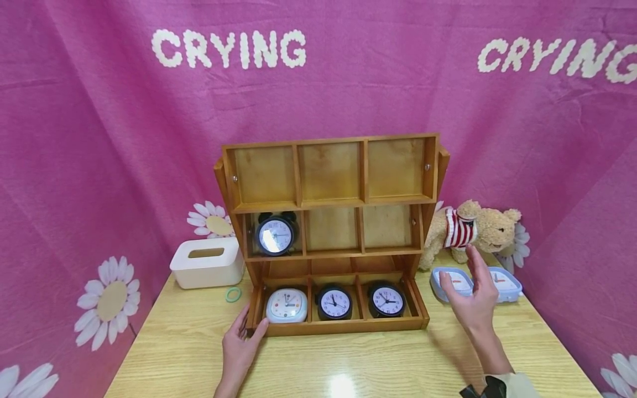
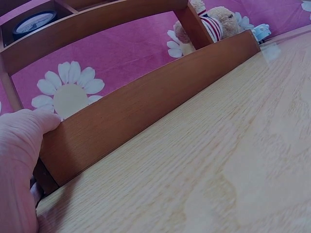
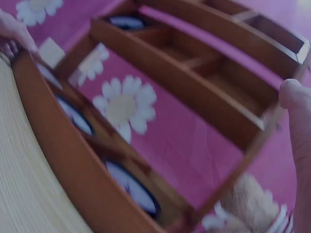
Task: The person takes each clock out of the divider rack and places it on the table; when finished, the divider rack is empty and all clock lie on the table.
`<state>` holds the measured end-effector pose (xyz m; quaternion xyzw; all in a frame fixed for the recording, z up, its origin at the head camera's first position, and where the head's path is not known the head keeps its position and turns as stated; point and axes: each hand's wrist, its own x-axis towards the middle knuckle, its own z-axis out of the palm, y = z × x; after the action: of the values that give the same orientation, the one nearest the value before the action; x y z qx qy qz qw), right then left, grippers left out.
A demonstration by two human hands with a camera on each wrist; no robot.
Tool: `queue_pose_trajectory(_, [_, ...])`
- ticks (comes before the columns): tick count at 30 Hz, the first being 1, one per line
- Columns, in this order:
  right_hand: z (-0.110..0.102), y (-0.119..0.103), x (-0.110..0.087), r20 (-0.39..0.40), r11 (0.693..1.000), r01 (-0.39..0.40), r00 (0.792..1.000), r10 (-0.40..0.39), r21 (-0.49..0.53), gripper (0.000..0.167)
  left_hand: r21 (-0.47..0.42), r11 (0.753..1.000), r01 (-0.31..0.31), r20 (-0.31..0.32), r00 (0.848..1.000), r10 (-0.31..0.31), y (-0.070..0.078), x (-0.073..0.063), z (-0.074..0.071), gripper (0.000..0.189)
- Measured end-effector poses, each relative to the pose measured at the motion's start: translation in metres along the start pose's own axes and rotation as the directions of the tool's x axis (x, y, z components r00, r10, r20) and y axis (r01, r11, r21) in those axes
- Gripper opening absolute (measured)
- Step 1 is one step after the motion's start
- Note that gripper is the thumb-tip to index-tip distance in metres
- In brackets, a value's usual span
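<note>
A three-tier wooden display shelf [image 1: 328,252] stands on the table, each tier split into three compartments. My left hand [image 1: 240,344] grips its bottom left corner, thumb [image 2: 47,121] over the front board and fingers around the side. In the bottom tier sit a light blue clock [image 1: 286,305] and two black round clocks [image 1: 335,303], [image 1: 386,300]. A black twin-bell alarm clock [image 1: 275,235] occupies the middle tier's left compartment. Right of the shelf, my right hand [image 1: 474,298] is raised with thumb and fingers apart, holding nothing. It partly covers two blue clocks [image 1: 452,281], [image 1: 505,283] lying face up.
A white tissue box [image 1: 208,264] stands left of the shelf, with a green ring [image 1: 233,294] in front of it. A teddy bear [image 1: 490,228] in a striped shirt leans at the back right. Pink cloth [image 1: 348,83] hangs behind and at both sides.
</note>
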<state>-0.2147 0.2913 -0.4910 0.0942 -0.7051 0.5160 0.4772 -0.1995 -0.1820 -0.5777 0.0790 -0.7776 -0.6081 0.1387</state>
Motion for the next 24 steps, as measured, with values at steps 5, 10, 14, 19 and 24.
queue_pose_trajectory(5, [0.027,-0.035,0.000,0.034,0.991,0.074,0.996,-0.078,0.108,0.083,-0.007,1.000,0.000,0.002,1.000,0.000,-0.001,0.000,0.000,0.070])
queue_pose_trajectory(10, [0.059,-0.065,-0.001,0.115,0.978,0.102,0.986,-0.124,0.180,0.085,-0.012,1.000,0.001,0.006,1.000,-0.001,-0.002,0.000,0.000,0.070])
queue_pose_trajectory(14, [0.085,-0.092,-0.003,0.186,0.968,0.102,0.972,-0.146,0.229,0.084,-0.011,1.000,-0.001,0.003,1.000,0.001,-0.002,0.001,0.000,0.070])
queue_pose_trajectory(19, [0.113,-0.117,-0.006,0.274,0.966,0.060,0.953,-0.131,0.253,0.084,-0.008,1.000,-0.002,0.001,1.000,0.002,-0.002,0.001,-0.001,0.070])
queue_pose_trajectory(24, [0.137,-0.126,-0.010,0.350,0.975,0.016,0.932,-0.094,0.221,0.087,-0.016,1.000,-0.005,-0.003,1.000,0.005,-0.004,0.001,0.000,0.069])
